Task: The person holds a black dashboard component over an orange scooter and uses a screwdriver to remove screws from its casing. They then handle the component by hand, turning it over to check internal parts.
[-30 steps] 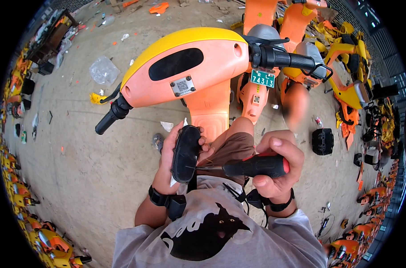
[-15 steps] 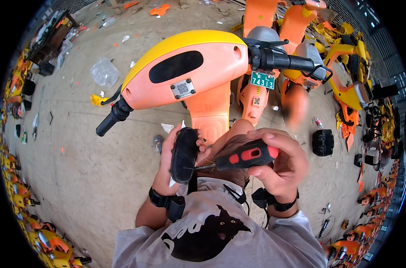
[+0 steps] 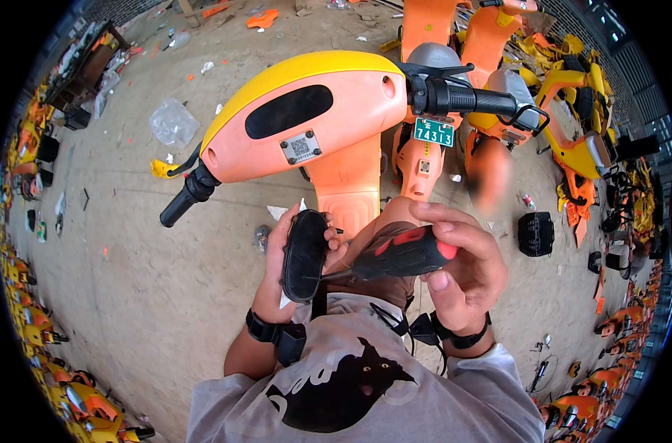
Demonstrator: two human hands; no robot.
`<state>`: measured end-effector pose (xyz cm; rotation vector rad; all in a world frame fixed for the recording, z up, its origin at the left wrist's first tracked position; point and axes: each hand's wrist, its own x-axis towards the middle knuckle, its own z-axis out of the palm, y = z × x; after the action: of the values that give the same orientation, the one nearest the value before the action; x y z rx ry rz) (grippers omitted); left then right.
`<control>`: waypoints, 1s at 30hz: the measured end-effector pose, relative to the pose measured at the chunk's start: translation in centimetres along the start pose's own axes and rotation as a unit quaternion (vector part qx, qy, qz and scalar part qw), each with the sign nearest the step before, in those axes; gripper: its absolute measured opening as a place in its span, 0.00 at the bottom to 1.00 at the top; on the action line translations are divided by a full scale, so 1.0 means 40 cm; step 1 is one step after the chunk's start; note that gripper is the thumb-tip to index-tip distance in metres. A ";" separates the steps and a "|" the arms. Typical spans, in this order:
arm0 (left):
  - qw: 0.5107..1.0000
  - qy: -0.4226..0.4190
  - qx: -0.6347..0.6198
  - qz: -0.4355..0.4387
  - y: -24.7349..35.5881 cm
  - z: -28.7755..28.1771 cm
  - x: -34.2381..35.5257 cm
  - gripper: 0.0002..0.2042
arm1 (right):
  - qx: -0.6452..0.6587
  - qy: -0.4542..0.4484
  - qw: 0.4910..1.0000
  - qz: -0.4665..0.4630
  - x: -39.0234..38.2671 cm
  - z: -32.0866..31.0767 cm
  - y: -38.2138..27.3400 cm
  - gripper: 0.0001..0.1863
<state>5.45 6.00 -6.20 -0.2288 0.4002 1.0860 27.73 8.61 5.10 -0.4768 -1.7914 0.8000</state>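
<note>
We are in the middle of working on a small part with a tool. Our left hand [image 3: 288,255] holds a black oval cover [image 3: 304,255] upright in front of our chest, the fingers wrapped round its left edge and the thumb behind it, so this grip is closed on the cover. Our right hand [image 3: 461,273] is closed round the black and red handle of a screwdriver [image 3: 395,255], and the thin shaft points to the left and meets the right side of the cover near its lower half. We cannot see the tip itself, so we cannot tell if it sits in a screw head or in a seam.

Just above our hands stands the orange and yellow scooter head [image 3: 306,122] with its two black handlebar grips [image 3: 192,196]; it has a dark oval recess of a similar shape to the cover. Around us the concrete floor [image 3: 129,295] carries many other orange scooters [image 3: 565,140] and loose pieces.

We judge that the step in hand is loosening or prying something on the cover. The next move, in our opinion, calls for a steady left hand, the shaft kept in line with the contact point, and a slow turn of the right wrist, because a slip could push the tip toward the left fingers.
</note>
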 end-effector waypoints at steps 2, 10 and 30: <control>1.000 0.001 -0.002 0.001 -0.004 0.006 0.001 0.27 | -0.041 -0.003 0.999 -0.014 0.014 0.000 -0.007 0.29; 1.000 -0.020 -0.001 -0.006 -0.007 0.004 0.001 0.23 | 0.066 0.118 0.987 0.087 -0.001 0.041 -0.013 0.24; 0.998 0.039 0.041 0.033 -0.031 0.016 0.002 0.26 | -0.036 0.050 0.998 -0.026 0.025 0.031 -0.008 0.27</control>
<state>6.71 5.74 -5.67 -0.1869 0.5231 1.1249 26.26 8.67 5.75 -0.5065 -1.7373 0.6677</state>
